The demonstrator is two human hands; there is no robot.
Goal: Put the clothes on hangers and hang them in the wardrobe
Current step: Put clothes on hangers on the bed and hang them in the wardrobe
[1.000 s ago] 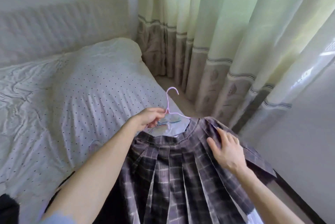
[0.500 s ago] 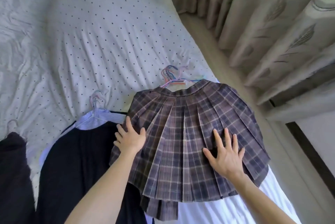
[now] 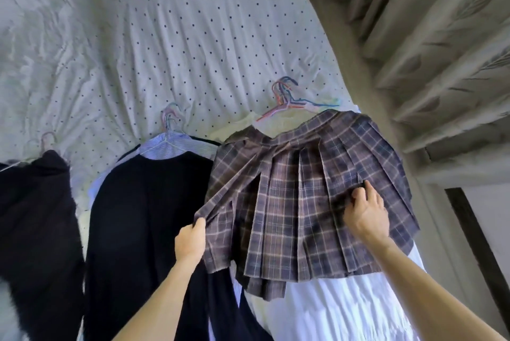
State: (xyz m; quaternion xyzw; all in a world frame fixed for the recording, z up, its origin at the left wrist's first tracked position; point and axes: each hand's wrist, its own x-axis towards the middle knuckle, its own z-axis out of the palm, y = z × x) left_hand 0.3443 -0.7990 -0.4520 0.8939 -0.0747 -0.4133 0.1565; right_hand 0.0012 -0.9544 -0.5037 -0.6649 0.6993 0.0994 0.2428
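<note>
A pleated plaid skirt [image 3: 309, 197] lies on the bed, its waistband at a bunch of coloured hangers [image 3: 292, 100]. My left hand [image 3: 190, 241] pinches the skirt's left edge and lifts it off the cloth below. My right hand [image 3: 367, 211] rests on the skirt's right half with fingers curled into a pleat. Left of the skirt lies a dark jumper over a striped shirt [image 3: 154, 202] on a hanger [image 3: 169, 122]. A second dark garment [image 3: 36, 211] lies at the far left. White cloth [image 3: 339, 310] shows under the skirt's hem.
The bed [image 3: 165, 37] has a white sheet with small dark dots, wrinkled at the left. Long patterned curtains [image 3: 430, 37] hang along the right side, with a strip of floor [image 3: 345, 37] between them and the bed. A dark skirting strip [image 3: 474, 244] runs at the right.
The view dropped from the curtains to the bed. The skirt on its hanger came down flat onto the bed. My left hand went from lying flat to pinching and lifting the skirt's left edge.
</note>
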